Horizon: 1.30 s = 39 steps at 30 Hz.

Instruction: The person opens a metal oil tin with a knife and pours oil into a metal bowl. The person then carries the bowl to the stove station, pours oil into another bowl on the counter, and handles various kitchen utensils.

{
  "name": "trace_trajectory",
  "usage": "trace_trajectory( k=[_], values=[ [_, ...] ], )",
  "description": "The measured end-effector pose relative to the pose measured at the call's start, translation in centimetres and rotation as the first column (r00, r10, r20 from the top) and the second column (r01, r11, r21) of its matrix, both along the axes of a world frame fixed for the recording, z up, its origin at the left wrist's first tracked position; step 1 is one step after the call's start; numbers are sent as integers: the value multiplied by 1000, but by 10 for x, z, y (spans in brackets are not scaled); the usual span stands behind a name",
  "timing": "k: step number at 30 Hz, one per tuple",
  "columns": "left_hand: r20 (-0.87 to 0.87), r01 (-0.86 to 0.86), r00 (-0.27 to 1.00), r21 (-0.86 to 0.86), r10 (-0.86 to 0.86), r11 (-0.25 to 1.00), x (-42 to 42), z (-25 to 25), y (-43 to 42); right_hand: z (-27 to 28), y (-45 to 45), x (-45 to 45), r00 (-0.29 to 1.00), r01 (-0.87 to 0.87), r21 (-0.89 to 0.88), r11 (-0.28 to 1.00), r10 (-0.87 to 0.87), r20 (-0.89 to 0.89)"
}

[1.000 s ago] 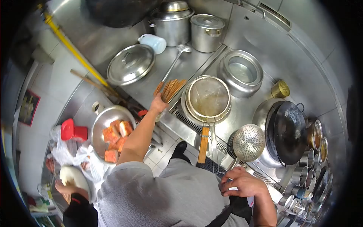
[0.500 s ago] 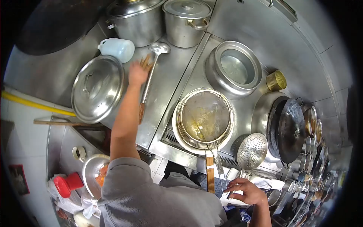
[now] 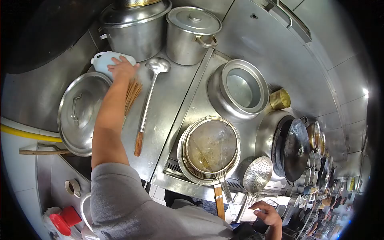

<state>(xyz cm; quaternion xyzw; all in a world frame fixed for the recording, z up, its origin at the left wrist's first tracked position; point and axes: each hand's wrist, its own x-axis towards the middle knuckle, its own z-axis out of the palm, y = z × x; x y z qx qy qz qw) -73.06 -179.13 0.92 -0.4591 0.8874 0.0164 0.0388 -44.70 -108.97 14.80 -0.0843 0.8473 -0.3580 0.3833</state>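
Observation:
My left hand (image 3: 123, 69) lies with spread fingers over the side of a white plastic jug (image 3: 105, 64), which rests on its side on the steel counter; it touches the jug but is not wrapped round it. Under and beside my left wrist is a bamboo whisk brush (image 3: 133, 94), partly hidden by the forearm. A ladle (image 3: 148, 102) with a wooden handle end lies to its right. My right hand (image 3: 267, 214) hovers at the lower right, fingers loosely bent and apart, holding nothing. Nearest to it are a perforated skimmer (image 3: 258, 175) and its handle.
A round lid (image 3: 85, 116) lies left of my forearm, and two lidded pots (image 3: 193, 38) stand at the back. A fine-mesh strainer (image 3: 213, 144) sits over a basin, near a wide pot of liquid (image 3: 242, 86), a tin can (image 3: 280, 99) and a black wok (image 3: 297, 150).
My left hand has moved from over the bamboo brush to the plastic jug, further left and back. The brush stays on the counter, now more exposed. The whole view has shifted slightly.

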Motion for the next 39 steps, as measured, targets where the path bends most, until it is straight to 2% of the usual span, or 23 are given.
trace_trajectory(
  k=[2,3,5,6,8,10,11,13,17,19,20,22,23,25,26,27,29,30,31,32,33,37,39],
  values=[
    [82,94,992,-14,-93,995,6,4,31,4,0,-1,999,33,1,999,-33,0],
    [80,89,993,-11,-87,996,9,10,44,6,1,-3,997,71,-4,997,-71,-5],
    [109,258,956,130,-272,957,19,35,61,5,1,-9,998,66,27,997,-66,-4],
    [60,253,959,268,-279,929,30,76,64,4,1,-10,998,64,20,998,-64,-18],
    [-173,129,982,343,-72,931,17,73,13,3,-1,-13,996,91,10,996,-91,-19],
    [-358,-73,913,325,194,943,0,42,-39,-1,-2,-13,995,91,6,996,-91,-40],
    [-360,-70,913,326,192,943,-12,12,-73,-3,-3,-15,993,91,3,996,-91,-69],
    [-373,53,928,155,9,986,-37,-47,-117,-12,3,-11,991,118,-2,993,-118,-61],
    [-293,8,955,194,50,981,-44,-25,-102,-18,9,-5,994,104,49,993,-103,-22],
    [-274,-106,938,350,210,931,-41,-4,-85,-21,13,-1,988,157,40,987,-157,-8],
    [-280,-99,938,349,204,932,-52,-17,-95,-21,14,0,987,163,38,986,-162,-13],
    [-467,-228,736,510,489,829,-71,-50,-125,-23,15,2,981,195,-5,981,-195,8],
    [-468,-228,737,507,488,831,-61,-32,-105,-24,18,5,981,195,-9,981,-195,10],
    [-660,-134,644,400,386,907,-22,32,-24,-24,24,7,973,230,-20,973,-230,8],
    [-746,-137,563,341,356,930,-15,37,-7,-24,26,9,973,231,-29,973,-231,2],
    [-753,-130,557,337,350,932,-6,41,9,-22,29,11,969,246,-33,969,-247,-8],
    [-849,-10,484,236,212,972,17,49,38,-18,36,18,963,266,-48,963,-267,-24],
    [-855,-3,478,228,201,974,26,52,50,-14,41,22,956,293,-20,956,-293,-13],
    [-889,101,437,202,139,974,33,53,63,-11,47,28,946,324,8,946,-324,-2],
    [-918,209,390,168,75,963,38,58,77,-8,54,33,955,294,40,955,-293,-44],
    [-921,235,385,153,53,960,43,68,91,-7,61,41,947,318,-17,948,-319,-33],
    [-951,488,281,29,-126,873,56,120,157,-24,111,88,900,424,-59,904,-428,-81],
    [-946,606,249,-15,-208,796,53,140,211,-27,133,116,891,424,33,905,-410,-196]
  ],
)
